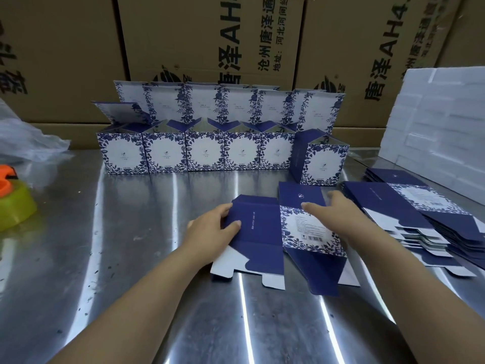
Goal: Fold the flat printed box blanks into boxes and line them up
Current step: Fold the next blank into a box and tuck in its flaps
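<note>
Both forearms come in from the bottom edge and converge on one flat blank (262,232) lying on the steel table (131,258), centre-right, just in front of me.

Left hand (212,229): palm down at the blank's left edge, wrist straight. The thumb lies on top of the dark blue panel and the fingers (227,208) curl around the far-left edge, so it pinches that panel.

Right hand (338,214): reaches further forward, palm down over the blank's upper right. The thumb stretches left onto the top of the floral panel. The fingers (332,199) are mostly straight and close together at the right edge of the top flap, resting there and not gripping. Can't tell whether the tips hook under.

The blank is unopened, printed side up, with white tabs sticking out along the near edge.

Finished work sits further back: a row of folded boxes (204,153) stands side by side, touching, lids up, fronts facing me, with more raised lids visible behind. One more box (321,164) stands at the right end, set forward of the row and turned slightly.

The stack of blanks (409,214) is fanned out just right of the right hand. White foam blocks (441,127) are piled at far right, and brown cartons (210,48) form a wall behind the table.

Left side – a crumpled plastic bag (26,137) and an orange and yellow-green plastic item (13,203), well apart from the hands
</note>
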